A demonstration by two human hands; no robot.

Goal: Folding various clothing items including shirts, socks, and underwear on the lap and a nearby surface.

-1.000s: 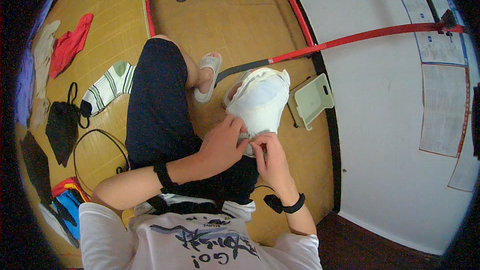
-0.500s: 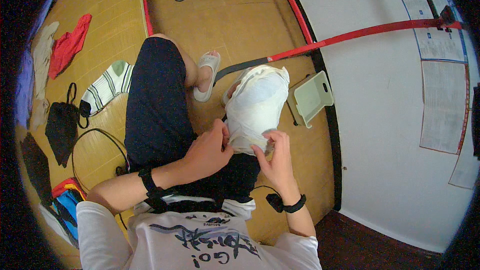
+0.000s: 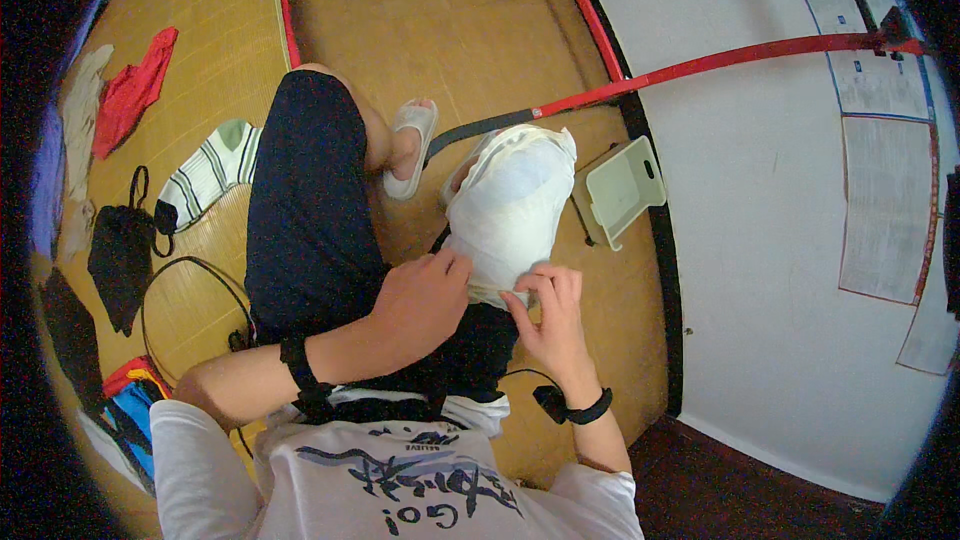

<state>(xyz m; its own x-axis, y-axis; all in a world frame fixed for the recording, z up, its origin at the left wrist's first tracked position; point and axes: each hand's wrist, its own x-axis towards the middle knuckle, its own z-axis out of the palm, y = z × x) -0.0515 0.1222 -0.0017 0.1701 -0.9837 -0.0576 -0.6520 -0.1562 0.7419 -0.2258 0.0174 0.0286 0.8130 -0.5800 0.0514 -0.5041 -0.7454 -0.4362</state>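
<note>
Pinching, with thumb and fingers of the right hand [image 3: 555, 325], the near edge of a soft, white, rounded cloth piece [image 3: 510, 215] with a faint bluish patch toward its far end. Touching the same edge farther left with the bent fingers of the left hand [image 3: 420, 305], seen from its back; cannot tell a firm grip there from a light touch. White cloth piece spread over the right leg, just ahead of both hands. Wearing a black strap [image 3: 298, 370] at the left wrist, a black band [image 3: 590, 408] at the right, a white T-shirt [image 3: 400, 480] with dark printing, and dark navy shorts [image 3: 305, 200]. On the left foot, a pale open-toed slide sandal [image 3: 417, 118]. Right of the cloth piece, near the wall, a pale green open plastic bin [image 3: 620, 195], with a long red metal bar [image 3: 700, 75] beyond. To the left, on a yellowish woven mat [image 3: 220, 20], a white striped sock [image 3: 205, 180] with green heel and black toe, beside a black fabric drawstring pouch [image 3: 120, 255]; farther off, a crumpled red cloth garment [image 3: 135, 95].
</note>
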